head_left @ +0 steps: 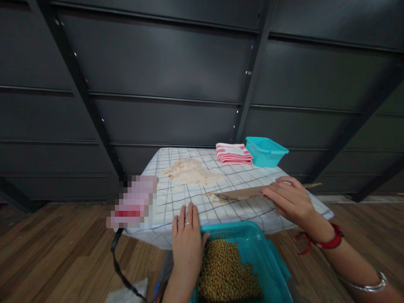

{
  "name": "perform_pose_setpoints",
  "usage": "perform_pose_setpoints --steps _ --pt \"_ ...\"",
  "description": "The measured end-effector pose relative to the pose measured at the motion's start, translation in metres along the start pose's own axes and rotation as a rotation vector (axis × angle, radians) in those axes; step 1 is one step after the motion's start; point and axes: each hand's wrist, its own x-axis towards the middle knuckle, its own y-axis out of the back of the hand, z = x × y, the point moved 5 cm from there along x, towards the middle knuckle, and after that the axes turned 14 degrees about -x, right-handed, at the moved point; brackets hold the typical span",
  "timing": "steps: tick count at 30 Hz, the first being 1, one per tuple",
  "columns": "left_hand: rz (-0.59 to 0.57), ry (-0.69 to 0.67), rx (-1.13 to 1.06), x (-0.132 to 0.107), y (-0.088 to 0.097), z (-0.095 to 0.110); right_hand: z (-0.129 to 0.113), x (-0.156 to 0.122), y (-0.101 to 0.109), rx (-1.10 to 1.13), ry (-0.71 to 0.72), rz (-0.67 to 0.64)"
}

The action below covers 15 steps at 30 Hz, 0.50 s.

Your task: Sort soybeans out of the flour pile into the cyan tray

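My right hand (292, 200) grips a strip of brown cardboard (243, 193), its edge low over the checked cloth. A few yellow kernels (218, 201) lie by the cardboard's left end. My left hand (188, 235) lies with fingers stretched out on the table's front edge, a ring on one finger. Beside that hand, below the table edge, is a teal tub (268, 256) partly filled with round tan beans (229, 269). Farther back on the cloth spreads a pile of pale grains (192, 171) with yellow bits at its left.
A white checked tablecloth (170, 195) covers the table. At the back right are a folded pink-and-white towel (234, 153) and a turquoise basin (267, 151). A blurred-out pink object (134, 202) with a black strap (116, 256) sits at the left edge. Dark metal panels (164, 63) stand behind.
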Motion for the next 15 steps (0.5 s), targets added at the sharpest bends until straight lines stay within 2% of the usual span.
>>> perform_pose_setpoints --steps 6,15 --pt "0.014 -0.01 -0.01 -0.001 -0.001 -0.001 -0.008 0.004 -0.001 -0.01 0.031 -0.011" --pt "0.021 -0.012 0.011 -0.001 0.0 -0.001 0.0 -0.002 -0.01 -0.012 0.028 0.002"
